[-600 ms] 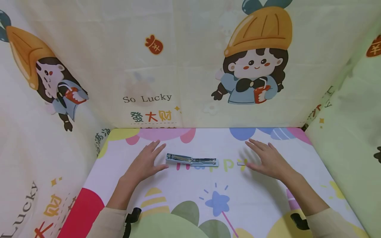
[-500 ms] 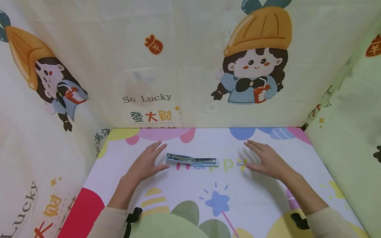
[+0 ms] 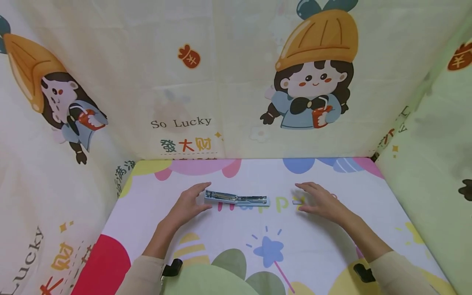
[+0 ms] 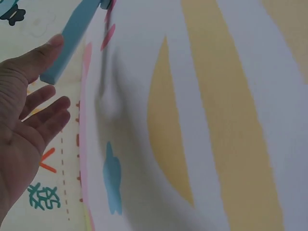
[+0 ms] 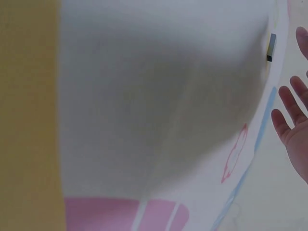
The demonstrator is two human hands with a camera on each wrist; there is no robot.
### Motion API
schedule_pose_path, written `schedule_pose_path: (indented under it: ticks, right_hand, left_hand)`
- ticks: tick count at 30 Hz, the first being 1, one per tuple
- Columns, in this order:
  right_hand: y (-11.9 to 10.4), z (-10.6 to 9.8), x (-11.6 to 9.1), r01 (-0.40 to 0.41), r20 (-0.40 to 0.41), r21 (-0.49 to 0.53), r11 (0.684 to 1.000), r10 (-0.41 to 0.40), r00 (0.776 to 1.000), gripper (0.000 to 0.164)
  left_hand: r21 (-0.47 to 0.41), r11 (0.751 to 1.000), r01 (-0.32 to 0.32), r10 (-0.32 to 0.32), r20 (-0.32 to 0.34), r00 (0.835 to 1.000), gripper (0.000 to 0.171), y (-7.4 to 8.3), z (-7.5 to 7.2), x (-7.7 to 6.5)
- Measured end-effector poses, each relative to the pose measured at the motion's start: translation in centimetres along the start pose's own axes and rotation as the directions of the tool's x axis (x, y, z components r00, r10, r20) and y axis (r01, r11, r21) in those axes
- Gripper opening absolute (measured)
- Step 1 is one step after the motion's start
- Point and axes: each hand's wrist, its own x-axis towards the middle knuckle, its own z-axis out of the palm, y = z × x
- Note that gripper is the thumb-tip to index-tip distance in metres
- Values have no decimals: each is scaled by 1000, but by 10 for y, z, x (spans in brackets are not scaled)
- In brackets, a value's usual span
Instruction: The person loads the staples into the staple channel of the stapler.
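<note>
lh [image 3: 186, 207] by stapler [image 3: 237, 199]; rh [image 3: 323, 203] by strip [image 3: 296, 202]

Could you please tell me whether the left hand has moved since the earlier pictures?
Yes, in the head view the left hand has shifted rightward, towards the stapler, which has stayed put on the table.

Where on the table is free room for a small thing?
Between the open stapler and the small grey strip; also around the printed star. Crowded: stapler's left end, by the left hand; the strip, by the right hand.
</note>
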Motion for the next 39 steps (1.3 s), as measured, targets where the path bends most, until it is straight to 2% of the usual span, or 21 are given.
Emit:
schedule_pose_path:
  ticks: [4,8,15,22,29,35,39]
  right_hand:
    - [2,7,1,58,-36,4,998,-58,998,70]
    - [2,11,3,96,-63,1,995,-96,993,65]
    - [3,13,6,110,-49,10,994,-109,993,58]
    - [5,19,9,136,-43,51,989,-134,990,37]
    - [8,23,11,88,-10,66,994,-88,996,23]
    - [8,23,12,69,-10,71,995,-68,998,19]
    - [8,24,13,103,-32,74,992,-101,994,19]
  left_hand:
    - [-149,988,40,-39,6,999,72,-5,5,2]
    - [-271,958,97,-97,15,995,62,-7,6,4]
    - [-306,940,151,-154,15,988,52,-5,6,7]
    - [-363,911,194,-204,12,979,46,-3,8,9]
    - [-418,880,227,-244,13,970,40,-7,11,9]
    - [-482,846,227,-241,35,970,42,-9,10,10]
    - [-495,838,231,-240,47,970,42,-10,10,11]
